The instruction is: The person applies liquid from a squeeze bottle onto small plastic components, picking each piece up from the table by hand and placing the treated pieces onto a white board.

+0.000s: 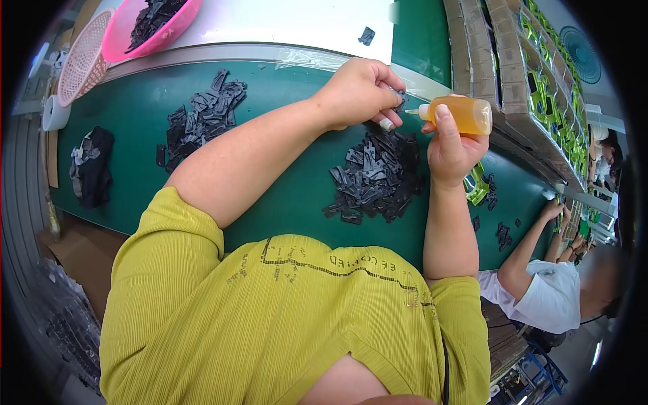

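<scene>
My right hand (453, 150) is wrapped round a small squeeze bottle (469, 115) of amber liquid. The bottle lies sideways, its thin nozzle pointing left at the fingers of my left hand (361, 91). Those fingers pinch a small black plastic part (399, 102), mostly hidden by the hand. Pale wrapping covers one of my left fingertips. Just below both hands, a pile of black plastic parts (371, 175) lies on the green tabletop (283, 189). Whether the nozzle touches the part, I cannot tell.
Another heap of black parts (202, 115) lies left of my forearm, near a dark cloth (92, 165). A pink bowl (182, 27) and a basket (84, 61) stand upper left. Racks of green pieces (550, 101) line the right. A co-worker (550, 290) sits at right.
</scene>
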Tool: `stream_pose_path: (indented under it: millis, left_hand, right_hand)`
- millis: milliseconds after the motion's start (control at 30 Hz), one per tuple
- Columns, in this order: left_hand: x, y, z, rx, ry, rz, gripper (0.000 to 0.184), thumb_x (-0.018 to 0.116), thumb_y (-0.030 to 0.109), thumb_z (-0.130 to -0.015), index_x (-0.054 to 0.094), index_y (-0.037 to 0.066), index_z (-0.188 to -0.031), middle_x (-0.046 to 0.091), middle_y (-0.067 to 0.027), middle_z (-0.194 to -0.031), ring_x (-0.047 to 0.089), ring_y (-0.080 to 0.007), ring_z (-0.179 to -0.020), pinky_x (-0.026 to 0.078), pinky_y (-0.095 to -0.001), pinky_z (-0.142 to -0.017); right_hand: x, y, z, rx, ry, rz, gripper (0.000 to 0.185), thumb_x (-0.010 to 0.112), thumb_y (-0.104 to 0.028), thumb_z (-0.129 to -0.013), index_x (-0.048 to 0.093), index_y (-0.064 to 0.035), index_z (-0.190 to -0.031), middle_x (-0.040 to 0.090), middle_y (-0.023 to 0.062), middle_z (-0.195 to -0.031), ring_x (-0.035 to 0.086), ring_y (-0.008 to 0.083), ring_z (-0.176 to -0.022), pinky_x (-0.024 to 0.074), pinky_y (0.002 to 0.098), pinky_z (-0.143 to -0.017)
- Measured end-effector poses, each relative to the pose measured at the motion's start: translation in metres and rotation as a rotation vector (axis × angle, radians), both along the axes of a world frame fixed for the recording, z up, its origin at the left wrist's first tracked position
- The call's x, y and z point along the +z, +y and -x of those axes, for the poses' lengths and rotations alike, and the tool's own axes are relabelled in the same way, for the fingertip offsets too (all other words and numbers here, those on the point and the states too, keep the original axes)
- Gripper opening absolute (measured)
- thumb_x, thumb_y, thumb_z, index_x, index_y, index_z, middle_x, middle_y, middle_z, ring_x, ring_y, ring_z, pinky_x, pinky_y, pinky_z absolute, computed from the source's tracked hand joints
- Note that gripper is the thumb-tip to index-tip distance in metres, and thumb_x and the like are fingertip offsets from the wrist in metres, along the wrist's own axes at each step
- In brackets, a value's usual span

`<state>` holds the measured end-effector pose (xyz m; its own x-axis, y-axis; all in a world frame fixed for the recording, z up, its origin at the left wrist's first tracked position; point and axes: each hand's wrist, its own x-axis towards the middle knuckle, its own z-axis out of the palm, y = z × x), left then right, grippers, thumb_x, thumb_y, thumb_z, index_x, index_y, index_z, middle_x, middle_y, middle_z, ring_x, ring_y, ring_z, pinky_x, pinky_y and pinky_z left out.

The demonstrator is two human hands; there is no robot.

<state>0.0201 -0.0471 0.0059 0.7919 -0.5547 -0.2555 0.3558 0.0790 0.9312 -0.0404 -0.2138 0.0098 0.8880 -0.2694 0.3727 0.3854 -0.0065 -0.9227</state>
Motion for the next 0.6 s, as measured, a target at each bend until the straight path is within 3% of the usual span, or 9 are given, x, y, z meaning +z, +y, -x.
stream_pose_path:
  millis: [167, 267, 467, 600]
  left_hand:
    - [0.000, 0.000, 0.000, -0.007, 0.001, -0.003, 0.028, 0.059, 0.004, -0.085, 0.055, -0.010, -0.109, 0.064, -0.0149, -0.087, 0.069, -0.0209, -0.071, 0.056, -0.0252, -0.061]
    - [0.001, 0.000, 0.000, -0.001, 0.006, -0.005, 0.028, 0.060, 0.003, -0.085, 0.055, -0.010, -0.109, 0.064, -0.0149, -0.087, 0.069, -0.0208, -0.071, 0.056, -0.0251, -0.060]
    - [-0.008, -0.002, -0.002, -0.011, 0.044, 0.026, 0.026, 0.060, 0.003, -0.086, 0.055, -0.008, -0.109, 0.064, -0.0143, -0.087, 0.069, -0.0203, -0.070, 0.055, -0.0253, -0.057]
    - [-0.008, -0.003, -0.003, -0.007, 0.046, 0.024, 0.024, 0.059, 0.001, -0.086, 0.055, -0.007, -0.108, 0.064, -0.0134, -0.083, 0.068, -0.0193, -0.067, 0.055, -0.0261, -0.055]
  right_hand:
    - [0.001, 0.001, 0.000, -0.022, 0.012, 0.016, 0.017, 0.067, -0.002, -0.081, 0.058, 0.0014, -0.094, 0.065, 0.0095, -0.080, 0.058, 0.0113, -0.060, 0.0474, 0.0216, -0.052]
    - [-0.004, -0.007, -0.001, -0.023, -0.014, 0.035, 0.019, 0.062, -0.002, -0.084, 0.056, 0.0028, -0.102, 0.063, 0.0118, -0.086, 0.059, 0.0160, -0.060, 0.0483, 0.0254, -0.052]
    - [0.008, -0.014, -0.002, 0.025, 0.056, -0.417, 0.016, 0.057, -0.008, -0.086, 0.055, -0.0017, -0.101, 0.060, 0.0089, -0.084, 0.056, 0.0132, -0.062, 0.0441, 0.0234, -0.047]
    - [0.026, -0.021, 0.008, 0.060, 0.096, -0.562, 0.022, 0.054, -0.014, -0.087, 0.054, -0.0020, -0.106, 0.060, 0.0095, -0.083, 0.052, 0.0128, -0.056, 0.0423, 0.0238, -0.046]
